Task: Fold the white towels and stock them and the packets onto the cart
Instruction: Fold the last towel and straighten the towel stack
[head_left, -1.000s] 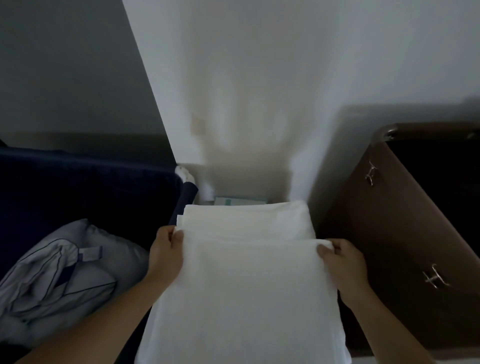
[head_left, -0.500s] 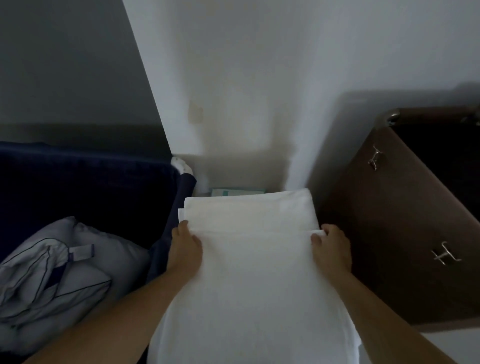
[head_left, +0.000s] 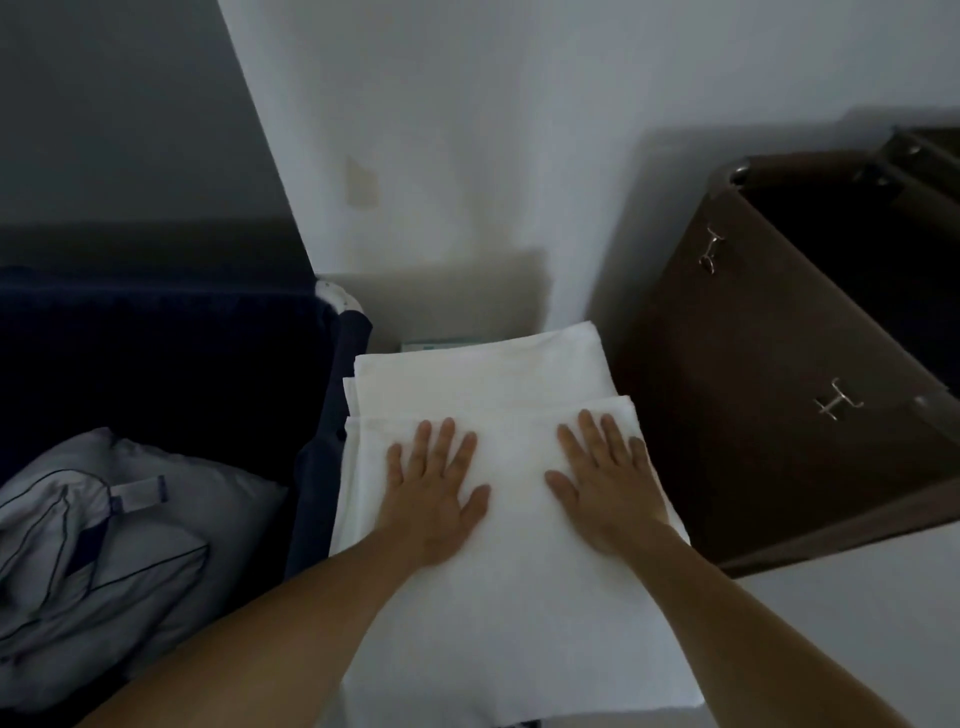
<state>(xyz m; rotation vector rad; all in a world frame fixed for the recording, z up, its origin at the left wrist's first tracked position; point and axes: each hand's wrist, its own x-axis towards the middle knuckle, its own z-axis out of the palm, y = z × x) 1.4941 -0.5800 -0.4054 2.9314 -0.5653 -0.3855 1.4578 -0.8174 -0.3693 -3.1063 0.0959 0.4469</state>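
Hands flat, fingers spread | left hand (head_left: 435, 487) and right hand (head_left: 605, 478) press top folded white cloth towel (head_left: 511, 597) | stacked on another folded white towel (head_left: 483, 371) | nothing gripped

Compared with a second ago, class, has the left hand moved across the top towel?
Yes. The left hand has moved rightward, off the left edge of the top towel beside the navy bin, and now lies flat on it.

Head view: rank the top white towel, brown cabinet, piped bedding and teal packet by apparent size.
1-2, unranked: top white towel and brown cabinet look alike, and the towel sits nearer the camera.
3: piped bedding, cropped at the frame edge.
4: teal packet, only a sliver shows.
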